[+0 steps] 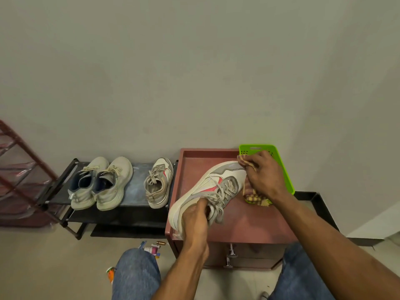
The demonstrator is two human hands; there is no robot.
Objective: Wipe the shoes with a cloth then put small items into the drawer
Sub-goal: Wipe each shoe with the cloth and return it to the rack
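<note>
Above the red cabinet, the wiping step is under way. The left hand grips the shoe near its laces. The right hand presses the cloth on the toe. Next, the hand probably needs to rub other parts.

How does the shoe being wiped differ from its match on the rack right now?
The held shoe is tilted above the cabinet top, gripped by the left hand; the rack shoe sits flat and untouched. The right hand presses a cloth on the held shoe's toe; nothing touches the rack shoe's. Both are cream with a red side mark.
</note>
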